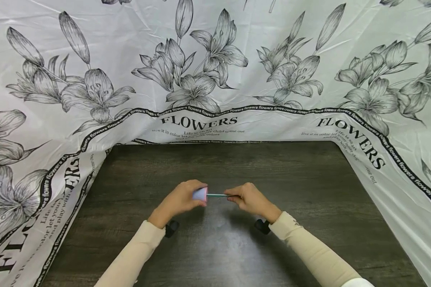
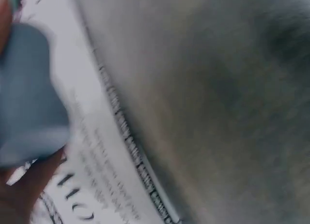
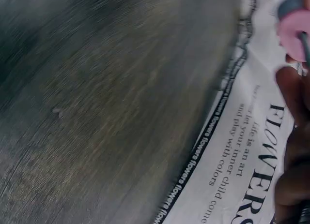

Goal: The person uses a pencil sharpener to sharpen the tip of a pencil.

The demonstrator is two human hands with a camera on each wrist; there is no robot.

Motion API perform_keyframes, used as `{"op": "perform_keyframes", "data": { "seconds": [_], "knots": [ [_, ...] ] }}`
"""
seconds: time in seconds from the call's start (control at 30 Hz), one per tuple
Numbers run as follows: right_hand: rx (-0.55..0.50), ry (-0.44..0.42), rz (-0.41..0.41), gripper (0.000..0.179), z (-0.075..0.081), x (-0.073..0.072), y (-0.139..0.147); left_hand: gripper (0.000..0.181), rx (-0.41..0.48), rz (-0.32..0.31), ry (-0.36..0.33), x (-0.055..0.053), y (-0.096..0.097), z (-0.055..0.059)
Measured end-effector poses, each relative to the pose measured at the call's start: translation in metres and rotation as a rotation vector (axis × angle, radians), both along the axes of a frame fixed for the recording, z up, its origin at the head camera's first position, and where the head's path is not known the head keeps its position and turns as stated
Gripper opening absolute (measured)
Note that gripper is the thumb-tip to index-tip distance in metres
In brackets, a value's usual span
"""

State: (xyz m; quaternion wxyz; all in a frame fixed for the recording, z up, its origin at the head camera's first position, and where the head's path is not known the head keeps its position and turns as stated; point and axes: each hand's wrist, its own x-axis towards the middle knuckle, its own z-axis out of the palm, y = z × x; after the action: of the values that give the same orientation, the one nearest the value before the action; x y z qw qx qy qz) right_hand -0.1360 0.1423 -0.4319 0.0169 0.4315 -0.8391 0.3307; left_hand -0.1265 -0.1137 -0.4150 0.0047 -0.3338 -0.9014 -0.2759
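Observation:
Over the middle of the table, my left hand [image 1: 181, 197] grips a small pencil sharpener [image 1: 200, 194] with a bluish-lavender body and a pink end face. A thin teal pencil [image 1: 217, 195] runs level from that pink face. My right hand [image 1: 252, 198] pinches the pencil's other end between thumb and fingers. The left wrist view shows the sharpener's rounded body [image 2: 29, 96], blurred and greyish. In the right wrist view the pink face [image 3: 293, 34] appears at the upper right corner, with the pencil in its hole. The pencil's tip is hidden inside.
A dark wood-grain table [image 1: 222, 163] lies below both hands. White cloth [image 1: 273, 127] printed with flowers and lettering borders it at the back and sides. Black wrist devices [image 1: 171, 229] sit under both wrists.

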Motion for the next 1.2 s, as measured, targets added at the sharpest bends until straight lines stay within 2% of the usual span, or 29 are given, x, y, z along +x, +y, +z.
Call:
{"op": "perform_keyframes", "data": {
  "seconds": [0.07,0.1,0.17,0.23,0.3,0.37,0.4,0.47,0.53,0.6,0.67,0.7,0.77,0.8,0.9,0.93,1.0,1.03,1.1,1.17,1.2],
  "knots": [
    [-0.04,-0.227,-0.015,0.023,0.004,-0.001,0.003,0.058,-0.017,-0.027,0.22,0.003,0.003,-0.007],
    [-0.053,-0.31,-0.023,0.024,0.006,-0.002,0.004,0.058,-0.025,-0.039,0.336,0.005,0.005,-0.01],
    [-0.087,-0.443,-0.016,0.024,0.009,-0.006,0.007,0.052,-0.048,-0.042,0.577,0.006,0.007,-0.017],
    [-0.124,-0.571,0.003,0.025,0.011,-0.009,0.009,0.041,-0.079,-0.025,0.781,0.006,0.01,-0.022],
    [-0.143,-0.65,0.011,0.026,0.012,-0.012,0.01,0.035,-0.093,-0.003,0.906,0.006,0.011,-0.026],
    [-0.133,-0.657,0.008,0.026,0.012,-0.013,0.01,0.036,-0.086,0.019,0.943,0.006,0.012,-0.029],
    [-0.107,-0.61,-0.002,0.026,0.012,-0.013,0.009,0.036,-0.073,0.025,0.931,0.006,0.011,-0.029],
    [-0.045,-0.44,-0.026,0.027,0.011,-0.012,0.007,0.038,-0.038,0.035,0.874,0.006,0.011,-0.028],
    [0.001,-0.194,-0.064,0.027,0.01,-0.011,0.006,0.048,-0.014,0.049,0.79,0.005,0.01,-0.024],
    [0.029,0.088,-0.107,0.027,0.008,-0.009,0.005,0.058,0.008,0.059,0.688,0.004,0.009,-0.018],
    [0.045,0.349,-0.146,0.029,0.007,-0.007,0.003,0.061,0.024,0.071,0.548,0.003,0.007,-0.012],
    [0.055,0.464,-0.16,0.028,0.006,-0.007,0.003,0.06,0.036,0.069,0.456,0.003,0.006,-0.008],
    [0.074,0.633,-0.169,0.028,0.004,-0.006,0.002,0.058,0.055,0.06,0.252,0.002,0.003,-0.001],
    [0.077,0.683,-0.167,0.027,0.003,-0.005,0.002,0.057,0.057,0.055,0.148,0.002,0.002,0.003],
    [0.076,0.757,-0.15,0.022,-0.003,-0.003,0.003,0.055,0.051,0.049,-0.156,0.001,-0.001,0.013],
    [0.069,0.764,-0.144,0.021,-0.005,-0.003,0.004,0.055,0.046,0.052,-0.227,0.0,-0.002,0.016],
    [0.054,0.761,-0.134,0.021,-0.008,-0.001,0.004,0.054,0.039,0.064,-0.316,0.0,-0.003,0.018],
    [0.052,0.749,-0.131,0.021,-0.009,-0.001,0.005,0.054,0.035,0.062,-0.325,-0.001,-0.004,0.018],
    [0.044,0.663,-0.113,0.023,-0.01,-0.001,0.004,0.054,0.025,0.043,-0.249,-0.001,-0.003,0.017],
    [0.02,0.455,-0.066,0.024,-0.009,-0.002,0.004,0.054,0.008,0.019,-0.099,0.0,-0.002,0.015],
    [0.006,0.301,-0.034,0.025,-0.007,-0.002,0.004,0.055,-0.008,0.003,0.004,0.0,-0.002,0.012]
  ]
}}
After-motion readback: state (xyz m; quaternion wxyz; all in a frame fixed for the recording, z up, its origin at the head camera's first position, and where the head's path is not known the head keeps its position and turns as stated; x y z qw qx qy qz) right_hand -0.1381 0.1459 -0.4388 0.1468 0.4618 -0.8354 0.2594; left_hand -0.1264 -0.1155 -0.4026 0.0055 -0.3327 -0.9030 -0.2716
